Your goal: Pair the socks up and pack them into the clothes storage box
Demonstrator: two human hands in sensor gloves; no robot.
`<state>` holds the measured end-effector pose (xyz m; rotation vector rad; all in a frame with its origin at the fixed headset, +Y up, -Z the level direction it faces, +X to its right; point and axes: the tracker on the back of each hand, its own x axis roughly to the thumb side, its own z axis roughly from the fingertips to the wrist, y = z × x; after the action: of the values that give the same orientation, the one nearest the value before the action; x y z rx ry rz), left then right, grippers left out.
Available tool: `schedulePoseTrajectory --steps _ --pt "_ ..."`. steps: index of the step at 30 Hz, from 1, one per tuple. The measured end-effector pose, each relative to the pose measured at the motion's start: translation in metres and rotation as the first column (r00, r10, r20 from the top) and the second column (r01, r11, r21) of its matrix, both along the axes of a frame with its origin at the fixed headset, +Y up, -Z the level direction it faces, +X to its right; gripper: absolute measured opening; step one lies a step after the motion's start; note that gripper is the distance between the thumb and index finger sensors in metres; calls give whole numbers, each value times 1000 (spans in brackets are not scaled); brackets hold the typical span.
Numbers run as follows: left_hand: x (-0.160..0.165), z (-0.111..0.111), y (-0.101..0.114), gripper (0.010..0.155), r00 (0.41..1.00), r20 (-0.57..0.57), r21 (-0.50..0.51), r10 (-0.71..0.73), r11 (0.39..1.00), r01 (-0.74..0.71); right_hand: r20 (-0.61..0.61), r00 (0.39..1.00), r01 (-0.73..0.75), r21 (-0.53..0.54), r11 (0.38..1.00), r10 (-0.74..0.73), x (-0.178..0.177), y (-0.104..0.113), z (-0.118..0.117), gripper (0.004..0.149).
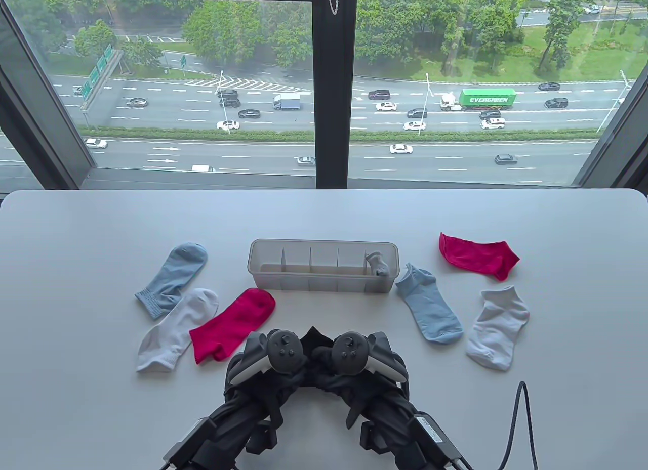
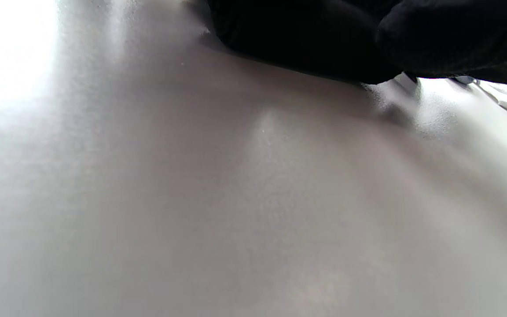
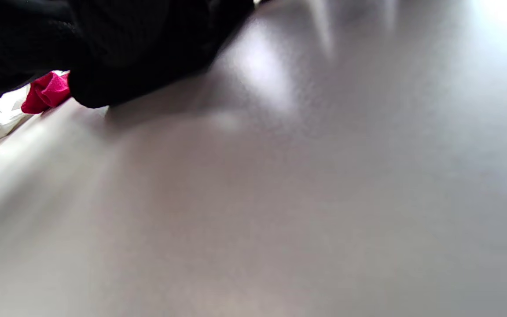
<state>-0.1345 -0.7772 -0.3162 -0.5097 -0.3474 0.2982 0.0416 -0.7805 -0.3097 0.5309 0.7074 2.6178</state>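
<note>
Between both hands, the left grip (image 1: pixel 283 351) and right grip (image 1: pixel 349 351) meet over something black; whether they grasp it, I cannot tell. Socks, like the red sock (image 1: pixel 233 324), look soft, light; pinch the cuff. Box (image 1: pixel 324 284) sits behind.

A high-rise room, likely an office. A plain white table (image 1: pixel 101 227) stands against a large window (image 1: pixel 324 85). Far below runs a multi-lane highway (image 1: pixel 354 156).
</note>
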Motion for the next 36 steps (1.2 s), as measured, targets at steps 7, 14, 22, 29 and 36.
schedulePoseTrajectory --steps 7,14,22,29,36 --pt "-5 -1 4 44 999 -43 40 5 999 -4 43 999 -28 3 1000 28 -5 1 -2 38" --pt "-4 -1 5 41 1000 -13 -7 -10 1000 9 67 997 -35 24 999 34 -8 0 0 36" --pt "-3 0 5 43 999 -38 45 -27 999 29 -14 997 -77 47 996 78 -6 3 -1 53" --pt "-9 1 8 50 1000 0 -34 -5 999 5 15 998 -63 18 998 63 -8 4 -1 44" --pt "-2 1 4 43 1000 1 -32 -7 999 7 10 1000 -14 7 1000 14 -3 2 0 50"
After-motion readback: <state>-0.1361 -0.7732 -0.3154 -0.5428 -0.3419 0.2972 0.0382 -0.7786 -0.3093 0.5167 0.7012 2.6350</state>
